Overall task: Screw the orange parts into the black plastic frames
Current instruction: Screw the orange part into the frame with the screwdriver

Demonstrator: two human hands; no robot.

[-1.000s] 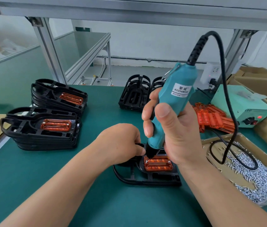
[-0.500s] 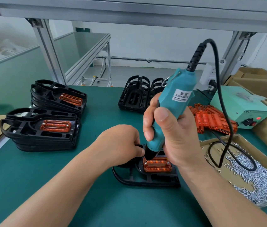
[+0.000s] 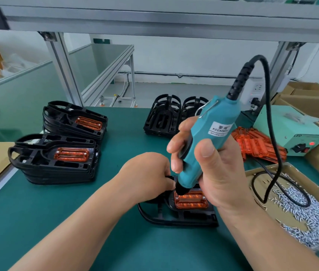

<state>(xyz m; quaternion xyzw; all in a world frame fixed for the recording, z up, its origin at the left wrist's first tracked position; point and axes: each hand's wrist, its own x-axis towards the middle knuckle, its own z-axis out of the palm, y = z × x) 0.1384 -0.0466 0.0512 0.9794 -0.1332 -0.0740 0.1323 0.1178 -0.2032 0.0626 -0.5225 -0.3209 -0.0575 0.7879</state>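
Head view: the black plastic frame (image 3: pixel 174 219) lies flat on the green bench mat (image 3: pixel 76 222) with the translucent orange part (image 3: pixel 191 200) seated in its pocket, flat so the bit can bear down, I'd judge. The right hand (image 3: pixel 219 173) is wrapped tight round the teal electric screwdriver (image 3: pixel 207 141), its tip at the part's upper-left corner. The left hand (image 3: pixel 145 177) curls over the frame's left end and grips it, likely to stop it twisting.
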